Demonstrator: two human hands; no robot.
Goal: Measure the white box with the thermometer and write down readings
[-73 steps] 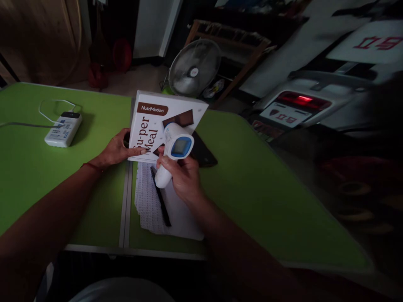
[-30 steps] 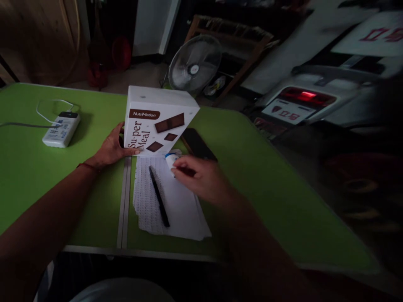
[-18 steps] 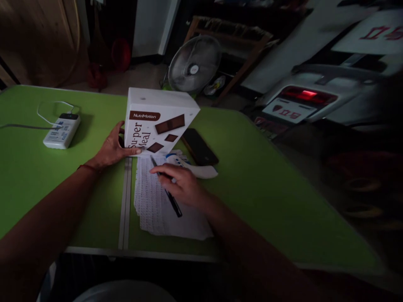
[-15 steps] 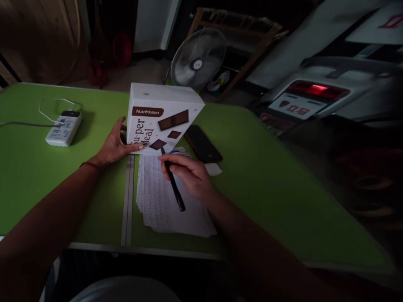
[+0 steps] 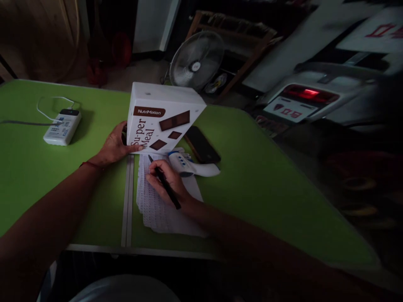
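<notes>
The left grip (image 5: 113, 144) clasped the white box (image 5: 165, 115), some fingertips hidden behind it; the right grip (image 5: 173, 180) pinched the pen (image 5: 166, 186) just before the box, covering part of the sheets (image 5: 154, 214), their writing illegible

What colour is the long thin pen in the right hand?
The long thin pen is black; the head view shows it best.

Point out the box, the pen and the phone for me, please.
Box (image 5: 161, 122): head view, on the printed front face.
Pen (image 5: 167, 188): head view, on the middle of the black barrel.
Phone (image 5: 203, 145): head view, on the dark upper face.
</notes>
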